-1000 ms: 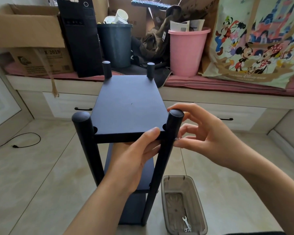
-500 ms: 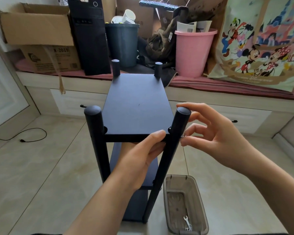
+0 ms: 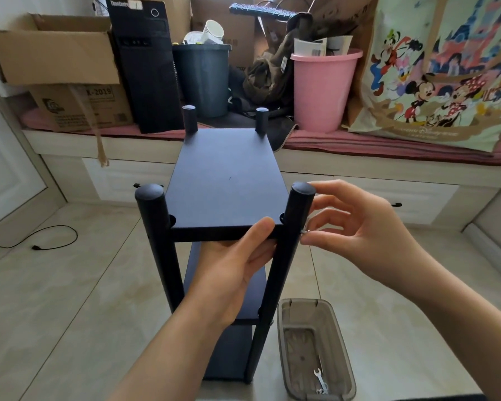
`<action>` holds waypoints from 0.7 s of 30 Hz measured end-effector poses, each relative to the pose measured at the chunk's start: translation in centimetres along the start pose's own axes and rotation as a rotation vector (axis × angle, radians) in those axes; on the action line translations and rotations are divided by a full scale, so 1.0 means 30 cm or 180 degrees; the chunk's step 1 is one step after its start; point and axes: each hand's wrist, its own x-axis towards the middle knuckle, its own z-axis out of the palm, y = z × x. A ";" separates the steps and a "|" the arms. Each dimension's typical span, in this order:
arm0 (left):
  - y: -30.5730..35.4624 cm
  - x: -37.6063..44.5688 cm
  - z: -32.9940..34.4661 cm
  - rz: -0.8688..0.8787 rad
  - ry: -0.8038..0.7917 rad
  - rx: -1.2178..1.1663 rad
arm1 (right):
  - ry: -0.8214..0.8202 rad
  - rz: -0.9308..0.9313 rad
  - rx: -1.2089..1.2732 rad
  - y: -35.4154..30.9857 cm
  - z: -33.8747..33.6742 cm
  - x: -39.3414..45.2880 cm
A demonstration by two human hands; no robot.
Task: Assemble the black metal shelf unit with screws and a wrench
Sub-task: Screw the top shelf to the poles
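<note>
The black metal shelf unit (image 3: 224,180) stands upright on the tiled floor with round posts at its corners. My left hand (image 3: 237,267) grips the front edge of the top shelf from below, thumb on top. My right hand (image 3: 356,235) is beside the near right post (image 3: 297,221), its thumb and forefinger pinched on a small silver screw (image 3: 304,231) at the post's outer side, level with the top shelf. A small silver wrench (image 3: 318,377) lies in a translucent brown plastic bin (image 3: 339,342) on the floor to the right of the shelf.
Behind the shelf runs a low bench with a red cushion (image 3: 359,140), loaded with cardboard boxes (image 3: 55,53), a black computer tower (image 3: 145,65), a dark bin (image 3: 203,79), a pink bucket (image 3: 321,88) and a cartoon-print bag (image 3: 440,70). A black cable (image 3: 52,241) lies on the floor at left.
The view has shifted slightly. My right hand's fingers have turned a little at the screw on the near right post. My left hand keeps its hold on the shelf edge.
</note>
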 end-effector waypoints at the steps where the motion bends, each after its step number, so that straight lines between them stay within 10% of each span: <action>1: -0.001 0.002 -0.001 0.0022 -0.0022 0.0025 | 0.0024 0.0002 0.0002 0.002 0.001 0.001; 21: -0.009 0.011 -0.016 0.0080 -0.0124 0.0195 | 0.0162 0.0010 -0.0036 0.001 0.014 -0.001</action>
